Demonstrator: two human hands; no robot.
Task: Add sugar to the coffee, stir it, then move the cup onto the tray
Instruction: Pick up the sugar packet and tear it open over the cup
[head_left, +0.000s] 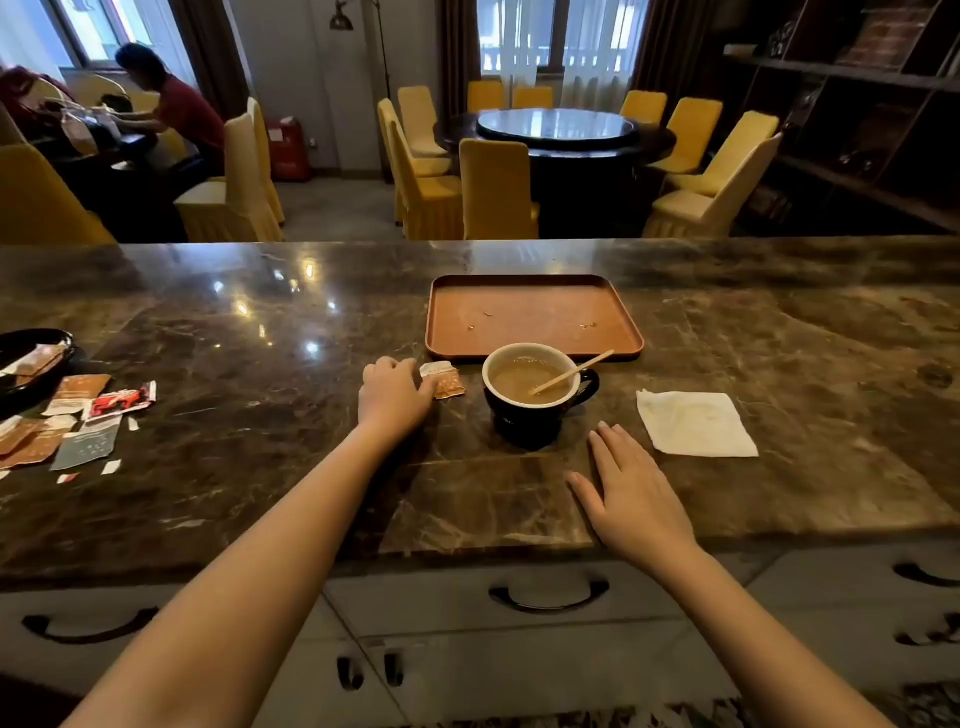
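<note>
Two bare forearms reach from the near edge across the dark marble table (208, 499). Right hand (631, 493): palm down, flat on the table, fingers (605, 441) straight and slightly spread, holding nothing; it lies just in front of and to the right of the cup, apart from it. Left hand (395, 392): knuckles up, fingers curled loosely toward the table, its fingertips touching the near end of a torn sugar packet (444, 379); whether they pinch the packet cannot be told. Packet: lies flat on the table, just left of the cup. Cup (532, 410): dark outside, pale inside, upright on the table, holding light brown coffee; handle to the right. Wooden stirrer (571, 371): leans in the coffee, upper end over the right rim. Tray (535, 317): reddish brown, rectangular, directly behind the cup, its near rim just beside the cup's far rim; a few crumbs on its floor. White paper napkin (696, 423): unfolded, right of the cup. Far left: scattered opened packets (78, 421) beside a dark dish (31, 364).
</note>
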